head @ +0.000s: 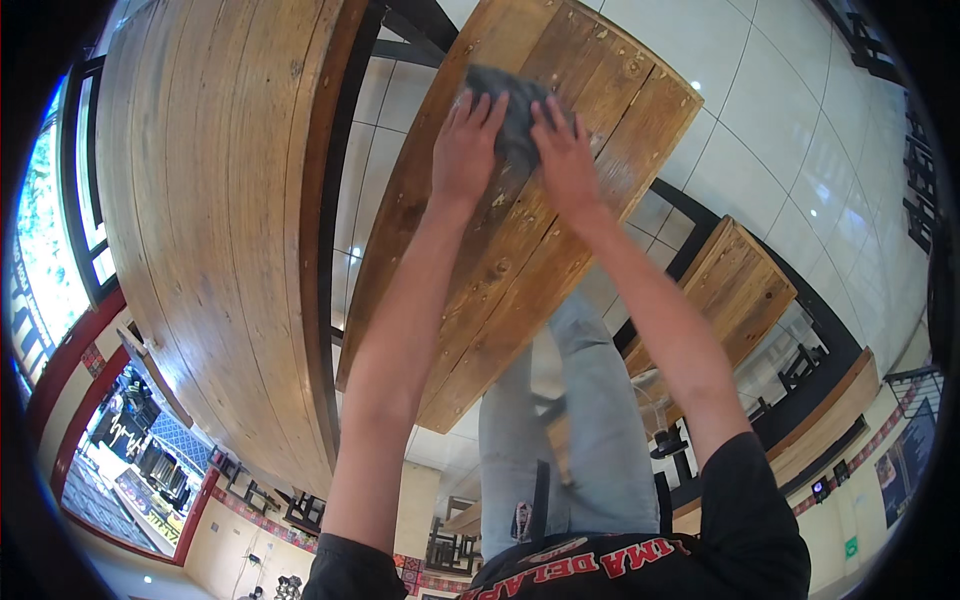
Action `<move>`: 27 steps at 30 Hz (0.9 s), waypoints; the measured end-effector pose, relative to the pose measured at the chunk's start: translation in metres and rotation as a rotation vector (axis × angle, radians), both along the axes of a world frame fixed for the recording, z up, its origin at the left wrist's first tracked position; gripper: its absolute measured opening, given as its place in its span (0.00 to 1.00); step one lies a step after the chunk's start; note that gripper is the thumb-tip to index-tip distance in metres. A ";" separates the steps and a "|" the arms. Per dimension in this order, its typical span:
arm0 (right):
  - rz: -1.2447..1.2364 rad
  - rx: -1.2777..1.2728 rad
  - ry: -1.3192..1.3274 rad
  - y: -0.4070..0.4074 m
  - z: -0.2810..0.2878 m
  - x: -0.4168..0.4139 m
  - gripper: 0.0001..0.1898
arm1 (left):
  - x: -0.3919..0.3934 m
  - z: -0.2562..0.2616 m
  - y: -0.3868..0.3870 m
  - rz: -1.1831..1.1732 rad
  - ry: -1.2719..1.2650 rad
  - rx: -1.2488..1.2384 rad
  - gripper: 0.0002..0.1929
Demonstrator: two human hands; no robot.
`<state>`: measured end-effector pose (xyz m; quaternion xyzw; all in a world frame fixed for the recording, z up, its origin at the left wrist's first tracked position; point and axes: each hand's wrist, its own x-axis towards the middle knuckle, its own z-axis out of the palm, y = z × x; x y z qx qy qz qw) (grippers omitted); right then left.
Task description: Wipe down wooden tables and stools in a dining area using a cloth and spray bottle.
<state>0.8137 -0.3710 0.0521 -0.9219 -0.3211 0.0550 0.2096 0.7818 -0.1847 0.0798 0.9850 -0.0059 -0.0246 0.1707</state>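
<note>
A dark grey cloth lies bunched on a wooden plank bench, near its far end. My left hand presses on the cloth's left side with the fingertips over its edge. On its right side rests my right hand, fingers spread forward. Both palms face down, and the cloth is slightly blurred. Around the cloth the planks show knots, worn pale patches and a long dark gap between boards.
A larger plank table stands close along the left. Another wooden bench with a black frame is at the right. White tiles cover the floor. My legs are beside the bench's near end. Windows are at the left.
</note>
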 end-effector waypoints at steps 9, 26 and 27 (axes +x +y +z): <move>0.738 0.111 0.264 0.095 -0.002 -0.223 0.19 | -0.376 0.025 -0.015 0.703 0.430 0.132 0.39; 0.534 -0.065 -0.043 0.020 -0.024 0.187 0.30 | 0.051 -0.045 -0.079 0.492 0.081 -0.039 0.48; 0.429 -0.121 -0.064 -0.001 -0.020 0.201 0.30 | 0.082 -0.038 -0.078 0.395 0.096 -0.009 0.47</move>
